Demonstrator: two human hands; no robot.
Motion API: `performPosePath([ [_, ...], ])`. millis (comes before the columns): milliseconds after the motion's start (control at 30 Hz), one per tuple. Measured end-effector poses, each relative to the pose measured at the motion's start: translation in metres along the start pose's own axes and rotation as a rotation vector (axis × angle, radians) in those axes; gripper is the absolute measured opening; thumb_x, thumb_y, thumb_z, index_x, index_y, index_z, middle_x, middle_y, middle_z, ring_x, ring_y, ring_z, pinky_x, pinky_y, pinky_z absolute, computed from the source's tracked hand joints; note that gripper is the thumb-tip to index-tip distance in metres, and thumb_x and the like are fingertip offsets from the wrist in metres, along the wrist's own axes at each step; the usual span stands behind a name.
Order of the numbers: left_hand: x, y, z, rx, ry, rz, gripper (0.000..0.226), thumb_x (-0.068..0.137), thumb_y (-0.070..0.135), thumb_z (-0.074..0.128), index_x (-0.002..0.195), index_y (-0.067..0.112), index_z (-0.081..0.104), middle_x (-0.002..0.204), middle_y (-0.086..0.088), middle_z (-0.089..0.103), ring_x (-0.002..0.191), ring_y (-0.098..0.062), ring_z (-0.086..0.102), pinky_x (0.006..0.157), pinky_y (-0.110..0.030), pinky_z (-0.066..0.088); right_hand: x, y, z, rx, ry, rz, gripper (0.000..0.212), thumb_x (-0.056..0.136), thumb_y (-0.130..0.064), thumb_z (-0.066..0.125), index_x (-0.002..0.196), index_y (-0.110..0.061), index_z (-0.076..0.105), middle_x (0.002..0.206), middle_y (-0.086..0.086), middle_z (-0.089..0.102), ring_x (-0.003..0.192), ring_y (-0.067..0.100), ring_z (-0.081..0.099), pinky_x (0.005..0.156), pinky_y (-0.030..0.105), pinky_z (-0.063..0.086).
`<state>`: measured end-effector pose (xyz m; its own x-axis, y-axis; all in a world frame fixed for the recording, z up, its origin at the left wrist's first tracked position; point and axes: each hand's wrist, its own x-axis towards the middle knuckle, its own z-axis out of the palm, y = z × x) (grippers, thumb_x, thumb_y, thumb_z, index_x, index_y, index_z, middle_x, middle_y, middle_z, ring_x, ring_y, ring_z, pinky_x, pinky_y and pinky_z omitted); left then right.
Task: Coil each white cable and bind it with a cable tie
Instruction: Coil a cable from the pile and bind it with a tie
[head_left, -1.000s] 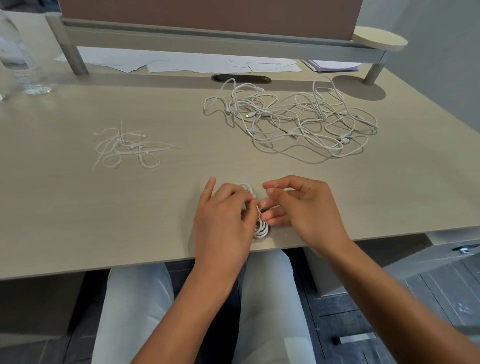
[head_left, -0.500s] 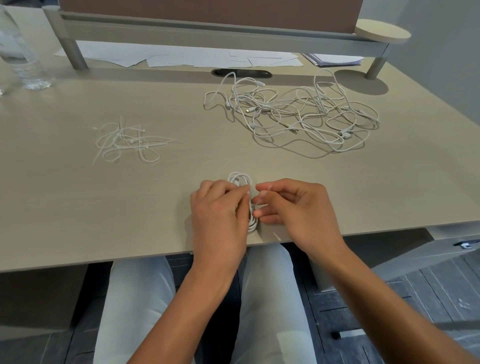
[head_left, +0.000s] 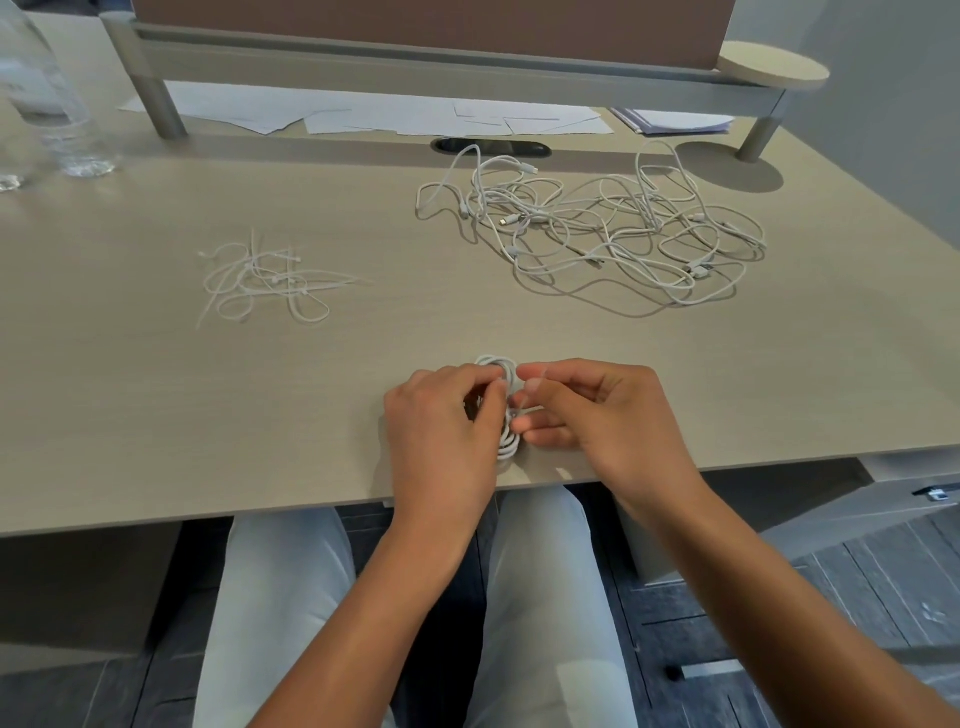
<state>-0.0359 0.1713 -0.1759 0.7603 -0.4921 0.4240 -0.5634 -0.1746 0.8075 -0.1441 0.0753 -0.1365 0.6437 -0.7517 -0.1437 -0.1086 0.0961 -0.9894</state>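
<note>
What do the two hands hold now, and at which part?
Both hands grip one coiled white cable at its middle: the left hand from the left side, the right hand from the right. A tie cannot be made out.

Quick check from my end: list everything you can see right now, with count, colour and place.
coiled cable: one, white, near desk edge, between both hands
loose cables: tangled pile, count unclear, white, far right
cable ties: small heap, white, left of centre
water bottle: one, clear, far left
papers: several, white, under the shelf
shelf: one, grey, at back
desk: one, light wood
left hand: grips the coil
right hand: pinches at the coil
</note>
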Motion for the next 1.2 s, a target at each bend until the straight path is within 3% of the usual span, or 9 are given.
performPosePath([
  [100,0.001,-0.003,-0.002,-0.018,-0.025,0.004,0.014,0.09,0.023,0.069,0.095,0.022,0.082,0.083,0.008,0.076,0.079,-0.016,0.068,0.078,-0.048,0.054,0.002,-0.001,-0.001,0.015,-0.022,0.007,0.012,0.092,-0.006,0.075,0.102,-0.006,0.081,0.094,0.011,0.08,0.081,0.031,0.078,0.071,0.027,0.061],
  [233,0.004,-0.003,-0.008,-0.17,-0.091,-0.137,0.017,0.093,0.013,0.073,0.1,0.024,0.083,0.091,0.014,0.078,0.087,-0.003,0.071,0.084,-0.033,0.057,0.005,-0.001,0.0,0.079,-0.059,0.037,0.014,0.09,-0.005,0.076,0.103,-0.003,0.08,0.095,0.016,0.079,0.083,0.029,0.078,0.075,0.027,0.061],
  [533,0.006,-0.001,-0.012,-0.246,-0.123,-0.217,0.019,0.093,0.011,0.072,0.101,0.025,0.083,0.092,0.015,0.078,0.089,0.001,0.072,0.088,-0.032,0.058,0.01,0.001,-0.008,0.211,-0.175,0.117,0.023,0.096,-0.009,0.067,0.114,0.003,0.075,0.105,0.024,0.077,0.094,0.025,0.076,0.082,0.025,0.06],
  [700,0.005,-0.001,-0.012,-0.25,-0.14,-0.215,0.021,0.094,0.011,0.071,0.098,0.028,0.083,0.091,0.015,0.078,0.09,-0.001,0.072,0.088,-0.035,0.058,0.01,0.0,-0.009,0.201,-0.21,0.129,0.023,0.098,-0.007,0.064,0.116,0.002,0.075,0.102,0.022,0.077,0.089,0.022,0.075,0.081,0.025,0.06],
  [833,0.005,0.0,-0.012,-0.269,-0.13,-0.227,0.022,0.093,0.011,0.072,0.094,0.03,0.082,0.089,0.017,0.078,0.088,-0.001,0.072,0.087,-0.034,0.058,0.011,-0.003,-0.005,0.183,-0.138,0.148,0.024,0.096,-0.003,0.068,0.119,0.005,0.068,0.096,0.023,0.076,0.08,0.024,0.074,0.073,0.026,0.061],
  [1200,0.006,-0.001,-0.01,-0.273,-0.116,-0.253,0.018,0.096,0.009,0.068,0.096,0.021,0.081,0.085,0.016,0.077,0.082,-0.001,0.071,0.081,-0.026,0.057,0.008,-0.005,0.005,-0.02,0.01,0.088,0.004,0.087,0.004,0.072,0.089,0.006,0.075,0.077,0.022,0.073,0.06,0.021,0.066,0.057,0.027,0.058],
])
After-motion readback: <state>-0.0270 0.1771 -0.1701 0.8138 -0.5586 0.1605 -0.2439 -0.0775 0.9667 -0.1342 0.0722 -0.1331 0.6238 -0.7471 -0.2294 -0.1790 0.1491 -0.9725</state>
